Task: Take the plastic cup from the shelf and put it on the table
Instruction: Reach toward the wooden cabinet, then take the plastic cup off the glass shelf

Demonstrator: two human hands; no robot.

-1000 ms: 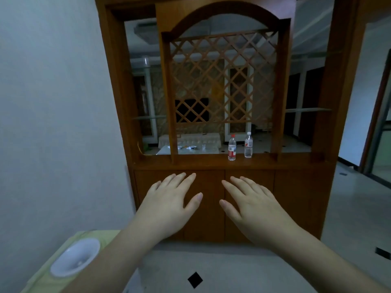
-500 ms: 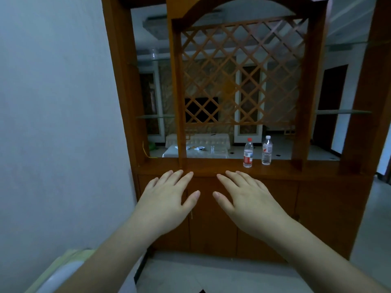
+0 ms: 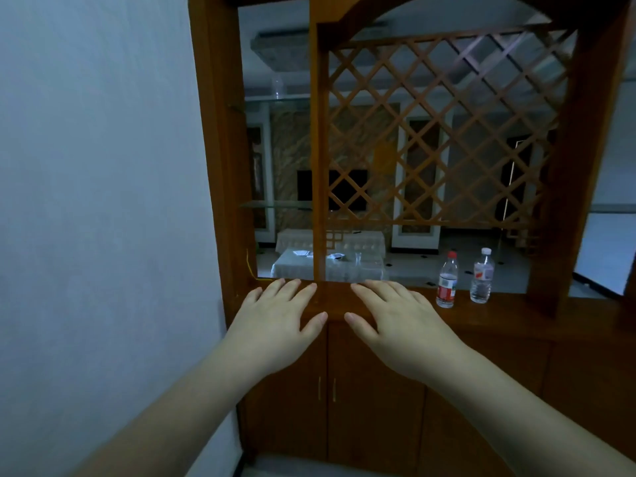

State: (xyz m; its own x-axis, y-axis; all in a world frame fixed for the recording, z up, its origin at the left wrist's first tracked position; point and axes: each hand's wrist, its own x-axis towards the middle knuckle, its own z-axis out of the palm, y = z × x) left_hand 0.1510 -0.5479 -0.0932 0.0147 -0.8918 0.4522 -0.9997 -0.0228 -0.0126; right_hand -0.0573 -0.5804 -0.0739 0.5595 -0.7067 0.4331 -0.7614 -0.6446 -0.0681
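A clear plastic cup (image 3: 277, 87) stands on the upper glass shelf (image 3: 275, 98) in the left bay of the wooden cabinet (image 3: 378, 356), high above my hands. My left hand (image 3: 275, 321) and my right hand (image 3: 402, 325) are stretched out side by side, palms down, fingers spread, level with the cabinet's counter ledge. Neither hand holds anything. The table is out of view.
Two water bottles, one with a red cap (image 3: 447, 280) and one with a white cap (image 3: 482, 276), stand on the counter to the right. A lattice panel (image 3: 444, 132) fills the middle bay. A lower glass shelf (image 3: 275, 204) crosses the left bay. A white wall (image 3: 103, 201) lies close on the left.
The view has moved closer to the cabinet and tilted up. The green table with the white bowl at lower left has dropped out of view. Both hands stay open.
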